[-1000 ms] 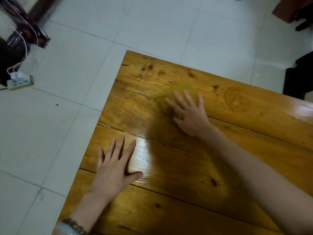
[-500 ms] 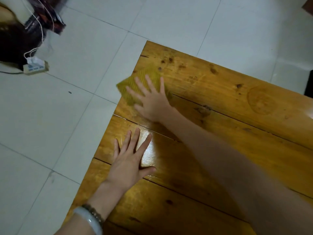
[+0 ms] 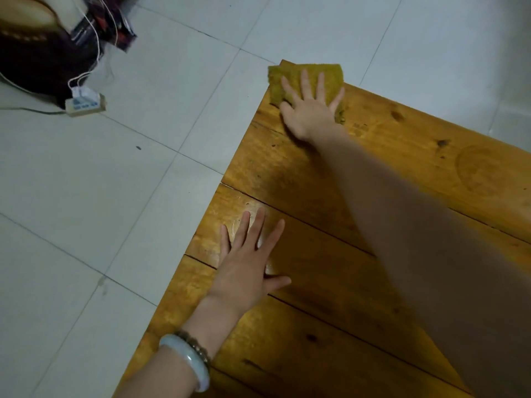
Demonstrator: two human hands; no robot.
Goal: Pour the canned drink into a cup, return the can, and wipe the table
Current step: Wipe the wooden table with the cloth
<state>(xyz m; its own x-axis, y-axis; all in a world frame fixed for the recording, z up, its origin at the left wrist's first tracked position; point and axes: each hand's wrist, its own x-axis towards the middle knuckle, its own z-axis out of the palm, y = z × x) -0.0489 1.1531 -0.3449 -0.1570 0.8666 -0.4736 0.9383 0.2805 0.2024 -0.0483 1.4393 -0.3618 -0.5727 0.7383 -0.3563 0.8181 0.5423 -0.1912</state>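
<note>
Table (image 3: pixel 316 282) corner under cloth (image 3: pixel 275 83), power strip (image 3: pixel 84 106) on floor (image 3: pixel 143 196) beyond.

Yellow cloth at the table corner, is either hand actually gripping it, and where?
Neither grips it. The right hand presses flat on the cloth, over its middle, fingers straight and spread. The left hand lies flat on the table.

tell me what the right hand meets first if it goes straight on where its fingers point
Nothing solid, it seems: the right hand, flat on the cloth, points off the table corner, over floor tiles lying lower.
</note>
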